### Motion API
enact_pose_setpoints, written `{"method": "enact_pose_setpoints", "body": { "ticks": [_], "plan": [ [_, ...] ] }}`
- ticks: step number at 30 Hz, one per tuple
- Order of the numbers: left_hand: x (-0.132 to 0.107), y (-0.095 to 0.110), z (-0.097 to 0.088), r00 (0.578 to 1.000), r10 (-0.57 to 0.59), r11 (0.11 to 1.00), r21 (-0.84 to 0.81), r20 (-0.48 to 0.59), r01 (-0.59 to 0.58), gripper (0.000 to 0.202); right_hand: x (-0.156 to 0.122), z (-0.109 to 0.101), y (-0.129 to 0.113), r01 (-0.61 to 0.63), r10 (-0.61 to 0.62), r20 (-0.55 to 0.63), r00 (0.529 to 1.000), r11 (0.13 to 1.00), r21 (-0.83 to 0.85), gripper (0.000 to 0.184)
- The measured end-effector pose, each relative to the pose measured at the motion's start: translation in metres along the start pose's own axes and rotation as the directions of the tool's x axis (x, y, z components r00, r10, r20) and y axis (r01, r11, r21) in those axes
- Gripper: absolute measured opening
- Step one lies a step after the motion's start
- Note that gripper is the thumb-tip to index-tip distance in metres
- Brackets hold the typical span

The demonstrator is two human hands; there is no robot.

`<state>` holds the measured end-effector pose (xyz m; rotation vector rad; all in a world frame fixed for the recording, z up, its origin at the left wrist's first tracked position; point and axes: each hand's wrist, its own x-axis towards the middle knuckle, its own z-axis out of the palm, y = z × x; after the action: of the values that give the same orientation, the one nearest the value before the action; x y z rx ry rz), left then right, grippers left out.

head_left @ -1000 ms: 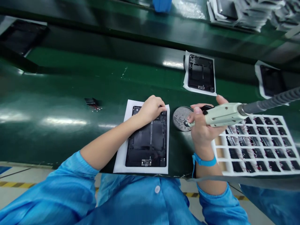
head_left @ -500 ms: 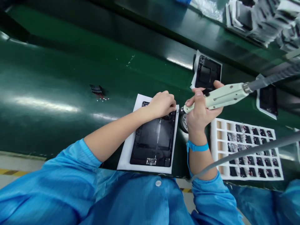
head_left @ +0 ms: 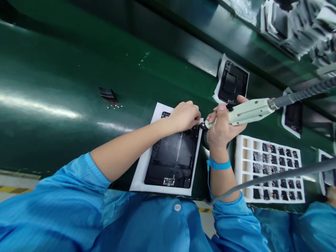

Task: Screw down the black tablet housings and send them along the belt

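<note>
My right hand [head_left: 223, 127] is wrapped around a pale green electric screwdriver [head_left: 252, 111], held nearly level with its tip pointing left. That tip reaches the upper right edge of an opened black tablet [head_left: 169, 157], close to the fingers of my left hand [head_left: 185, 117]. The left fingers are curled and pinched together over the tablet's top right corner; whatever they hold is hidden. Under the tablet lies a white foam sheet [head_left: 138, 175]. A small circuit board [head_left: 168, 181] shows at its lower end. Behind my right hand sits a round container [head_left: 206, 140], partly covered.
A white foam tray [head_left: 239, 157] of small black wired parts stands right. More parts [head_left: 107, 93] lie left. Other tablets [head_left: 232, 82] rest on sheets at the back and right. Stacked panels [head_left: 282, 22] fill the shelf. A grey cable [head_left: 275, 174] crosses my right forearm. Another person's sleeve [head_left: 315, 222] shows lower right.
The view has shifted slightly. The screwdriver tip is now closer to my left fingertips at the tablet's corner. Another person's hand and a further tablet have come into view at the right edge.
</note>
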<state>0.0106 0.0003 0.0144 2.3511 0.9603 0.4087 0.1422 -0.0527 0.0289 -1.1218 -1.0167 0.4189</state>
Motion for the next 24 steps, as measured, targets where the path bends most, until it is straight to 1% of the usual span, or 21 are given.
{"method": "enact_pose_setpoints", "body": {
  "ticks": [4, 6, 8, 11, 13, 15, 17, 20, 22, 24],
  "plan": [
    [-0.001, -0.004, 0.003, 1.0, 0.022, 1.0, -0.004, -0.015, -0.022, 0.012, 0.0, 0.004, 0.002, 0.02, -0.02, -0.009, 1.0, 1.0, -0.02, 0.048],
    [-0.002, -0.006, 0.004, 0.999, 0.025, 1.0, -0.017, -0.032, -0.026, 0.012, 0.003, -0.003, -0.003, 0.026, -0.027, -0.012, 1.0, 0.998, -0.057, 0.052],
    [-0.002, -0.008, 0.005, 0.999, 0.024, 0.999, -0.039, -0.045, -0.026, 0.011, 0.006, -0.018, -0.012, 0.052, -0.056, -0.039, 0.998, 0.994, -0.096, 0.053],
    [-0.001, -0.01, 0.008, 0.999, 0.012, 0.997, -0.069, -0.05, -0.016, 0.012, 0.007, -0.047, -0.026, 0.114, -0.128, -0.117, 0.985, 0.986, -0.125, 0.044],
    [0.0, -0.011, 0.009, 0.999, 0.006, 0.997, -0.082, -0.048, -0.01, 0.013, 0.004, -0.064, -0.029, 0.136, -0.154, -0.145, 0.977, 0.982, -0.13, 0.039],
    [0.0, -0.011, 0.009, 0.999, 0.005, 0.996, -0.09, -0.044, -0.009, 0.013, 0.0, -0.074, -0.026, 0.127, -0.146, -0.152, 0.978, 0.983, -0.131, 0.039],
    [0.0, -0.011, 0.009, 0.999, 0.005, 0.996, -0.094, -0.043, -0.009, 0.012, -0.004, -0.077, -0.02, 0.115, -0.135, -0.157, 0.978, 0.985, -0.129, 0.043],
    [0.0, -0.012, 0.008, 0.999, 0.0, 0.997, -0.081, -0.043, -0.003, 0.01, -0.006, -0.074, -0.011, 0.14, -0.162, -0.169, 0.972, 0.981, -0.135, 0.044],
    [0.0, -0.012, 0.008, 0.999, 0.002, 0.998, -0.07, -0.041, -0.005, 0.009, -0.006, -0.073, -0.009, 0.147, -0.17, -0.168, 0.971, 0.979, -0.145, 0.044],
    [-0.001, -0.011, 0.007, 0.999, 0.014, 0.998, -0.066, -0.042, -0.017, 0.01, -0.005, -0.072, -0.008, 0.128, -0.153, -0.17, 0.973, 0.98, -0.15, 0.044]
  ]
}}
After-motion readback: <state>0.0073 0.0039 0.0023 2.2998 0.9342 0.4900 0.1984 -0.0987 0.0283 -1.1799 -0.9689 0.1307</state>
